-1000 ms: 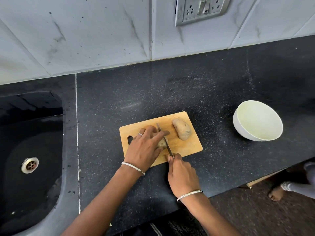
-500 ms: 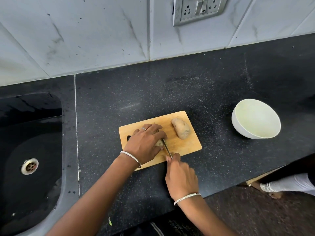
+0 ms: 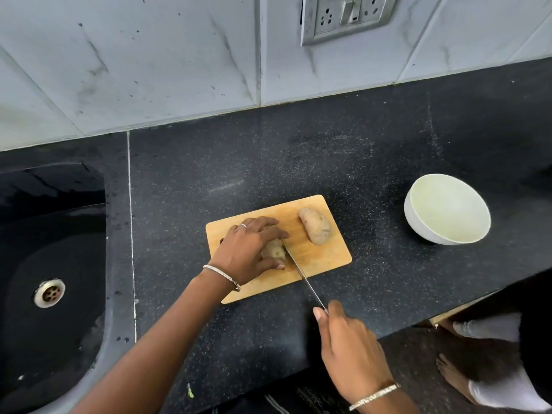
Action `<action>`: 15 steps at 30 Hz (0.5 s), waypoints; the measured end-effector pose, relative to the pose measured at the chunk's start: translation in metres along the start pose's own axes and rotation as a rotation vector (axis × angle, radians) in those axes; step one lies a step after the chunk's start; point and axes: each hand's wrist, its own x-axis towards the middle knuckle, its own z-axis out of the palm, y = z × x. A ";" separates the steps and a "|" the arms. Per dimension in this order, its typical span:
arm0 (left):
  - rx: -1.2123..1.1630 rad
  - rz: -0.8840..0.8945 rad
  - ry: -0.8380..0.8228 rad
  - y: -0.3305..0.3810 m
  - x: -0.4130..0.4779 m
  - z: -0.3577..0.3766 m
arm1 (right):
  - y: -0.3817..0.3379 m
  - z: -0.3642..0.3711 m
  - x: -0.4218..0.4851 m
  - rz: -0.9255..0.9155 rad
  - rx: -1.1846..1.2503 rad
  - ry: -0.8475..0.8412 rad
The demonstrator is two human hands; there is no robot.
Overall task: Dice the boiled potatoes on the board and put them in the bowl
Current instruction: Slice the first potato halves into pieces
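Brightness: soft, even light, with a cool cast on the pale marbled wall tiles [image 3: 149,70].
Glare: a faint pale streak on the black speckled stone worktop [image 3: 328,162].
Shadows: faint and soft-edged under the left hand [image 3: 248,249] on the light wooden cutting board [image 3: 322,258].
Distortion: the wide lens bows the tile joints and the worktop edge.
Focus: centre sharp, borders slightly soft.

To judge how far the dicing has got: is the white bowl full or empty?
Empty. The bowl shows only its bare pale inside, with no potato pieces in it.
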 end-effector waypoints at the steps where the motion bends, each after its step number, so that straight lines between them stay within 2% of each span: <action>1: 0.004 0.000 0.023 0.002 -0.002 0.000 | -0.001 0.001 0.003 -0.007 0.002 0.002; 6: -0.002 -0.028 0.110 0.012 -0.007 0.002 | -0.009 0.010 0.023 -0.027 -0.013 0.033; 11: -0.058 -0.025 0.100 0.012 -0.006 0.003 | -0.018 0.012 0.032 0.009 -0.006 0.029; 15: 0.028 0.037 0.114 0.013 -0.006 0.000 | -0.026 0.016 0.040 0.020 -0.024 0.015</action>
